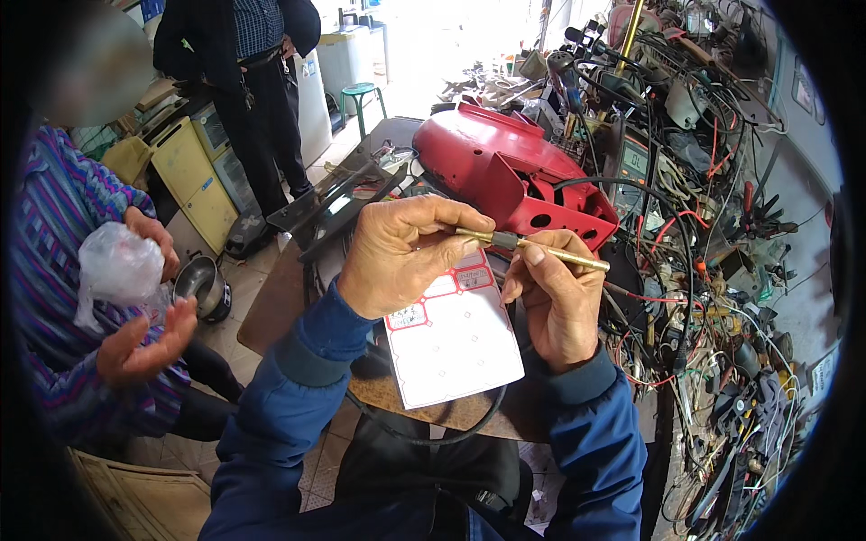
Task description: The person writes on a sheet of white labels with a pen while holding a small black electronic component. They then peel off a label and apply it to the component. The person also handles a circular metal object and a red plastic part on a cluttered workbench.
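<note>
A slim gold-coloured pen (pixel 563 255) with a dark section near its middle is held level between my two hands. My left hand (pixel 406 253) pinches its left end between thumb and fingers. Around the right part of the barrel, the thumb and fingers of my right hand (pixel 558 297) are closed. Below them lies a white paper sheet (pixel 460 351) with red-bordered boxes and some handwriting; my left hand hides part of its upper edge. The sheet rests on a worn brown wooden table (pixel 385 392), over a black cable (pixel 467 433).
Behind my hands sits a red metal housing (pixel 494 149). A multimeter (pixel 634 162) stands amid tangled wires and tools (pixel 737 379) at right. One person holding a plastic bag (pixel 118 264) is close at left, near a metal pot (pixel 201 287); another person (pixel 257 88) stands farther back.
</note>
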Demonstrator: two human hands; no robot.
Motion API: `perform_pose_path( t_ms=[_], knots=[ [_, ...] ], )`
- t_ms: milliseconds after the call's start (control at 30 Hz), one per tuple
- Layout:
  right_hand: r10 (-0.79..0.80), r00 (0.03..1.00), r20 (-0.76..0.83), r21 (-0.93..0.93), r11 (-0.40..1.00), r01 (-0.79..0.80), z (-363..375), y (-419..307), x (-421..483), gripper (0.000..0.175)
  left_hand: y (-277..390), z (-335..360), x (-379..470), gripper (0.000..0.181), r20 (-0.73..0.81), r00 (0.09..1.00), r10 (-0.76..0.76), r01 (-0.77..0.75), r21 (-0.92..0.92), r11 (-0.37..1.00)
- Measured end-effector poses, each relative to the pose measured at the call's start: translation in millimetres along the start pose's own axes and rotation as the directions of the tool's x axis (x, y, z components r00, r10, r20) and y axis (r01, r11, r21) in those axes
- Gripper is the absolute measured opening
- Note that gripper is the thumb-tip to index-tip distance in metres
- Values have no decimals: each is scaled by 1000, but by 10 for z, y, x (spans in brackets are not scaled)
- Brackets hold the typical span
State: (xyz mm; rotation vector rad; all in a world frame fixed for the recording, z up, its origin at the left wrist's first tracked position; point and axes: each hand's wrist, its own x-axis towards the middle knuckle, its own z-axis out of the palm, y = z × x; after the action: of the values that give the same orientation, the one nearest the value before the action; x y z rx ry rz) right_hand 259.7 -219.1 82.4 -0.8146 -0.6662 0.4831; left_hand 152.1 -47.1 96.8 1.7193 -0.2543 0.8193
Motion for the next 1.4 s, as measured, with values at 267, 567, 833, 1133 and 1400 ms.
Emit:
perform_pose_path(
  t_ms=[267, 567, 833, 1133, 1400],
  knots=[
    [78, 997, 1, -2, 997, -78, -76, -2, 1, 21, 21, -25, -23, 23, 27, 1000, -15, 15, 5, 1000],
    [-21, 998, -58, 26, 999, 23, 31, 46, -1, 19, 43, -29, -35, 22, 31, 999, -29, 29, 17, 999],
    [54, 996, -70, -15, 998, -55, 6, -5, -33, 20, 17, -29, -34, 24, 29, 1000, 4, -6, 47, 999],
    [-24, 997, -77, -8, 1000, 23, -24, 31, -16, 20, 12, -25, -45, 22, 51, 999, 10, -13, 53, 999],
    [-48, 993, -106, -104, 994, 37, 21, 36, -7, 20, 46, 1, -44, 25, 39, 998, -49, 47, 49, 998]
  ],
)
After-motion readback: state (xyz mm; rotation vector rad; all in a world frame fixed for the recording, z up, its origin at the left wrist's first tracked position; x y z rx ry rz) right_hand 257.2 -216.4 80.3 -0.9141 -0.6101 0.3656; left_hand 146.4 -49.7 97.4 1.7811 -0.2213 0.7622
